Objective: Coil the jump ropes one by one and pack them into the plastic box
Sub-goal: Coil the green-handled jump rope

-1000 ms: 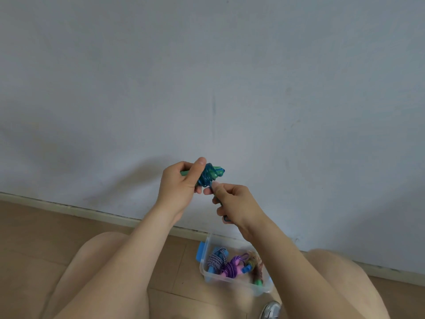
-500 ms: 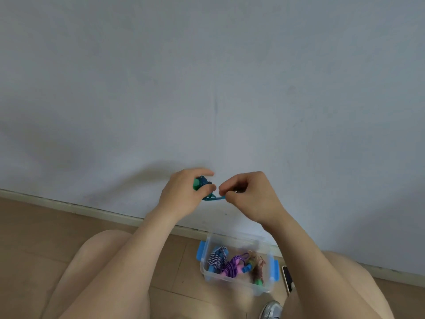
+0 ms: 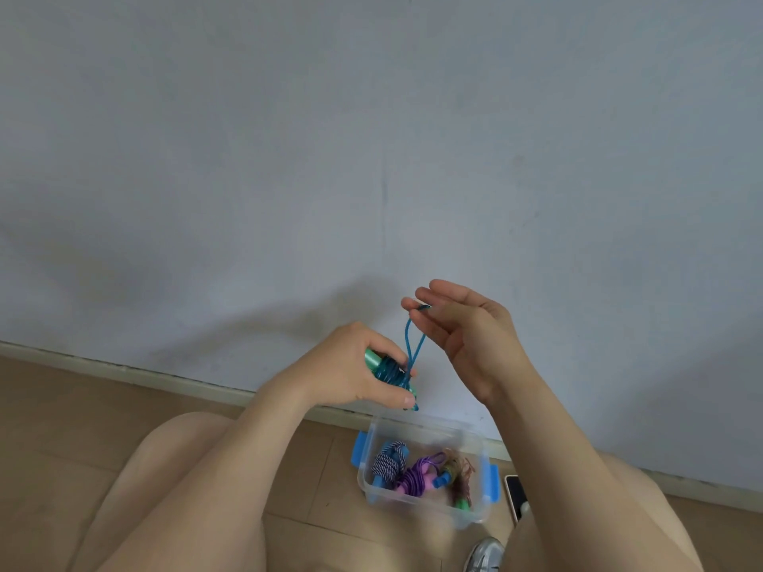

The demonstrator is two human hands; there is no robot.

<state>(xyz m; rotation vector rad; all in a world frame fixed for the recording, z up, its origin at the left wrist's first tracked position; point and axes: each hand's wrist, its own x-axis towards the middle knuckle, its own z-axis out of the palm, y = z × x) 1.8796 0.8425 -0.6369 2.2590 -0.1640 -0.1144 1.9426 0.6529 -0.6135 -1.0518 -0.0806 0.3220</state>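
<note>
three coiled ropes (image 3: 413, 474) lie in the box (image 3: 470, 516). left hand (image 3: 347, 369) grips the nearly wound teal rope (image 3: 390, 371); right hand (image 3: 466, 336) pinches its last loop, not yet packed.

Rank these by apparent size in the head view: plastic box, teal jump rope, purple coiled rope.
1. plastic box
2. teal jump rope, loop included
3. purple coiled rope
The last two are close; the teal one is nearer the camera, so unsure.
</note>
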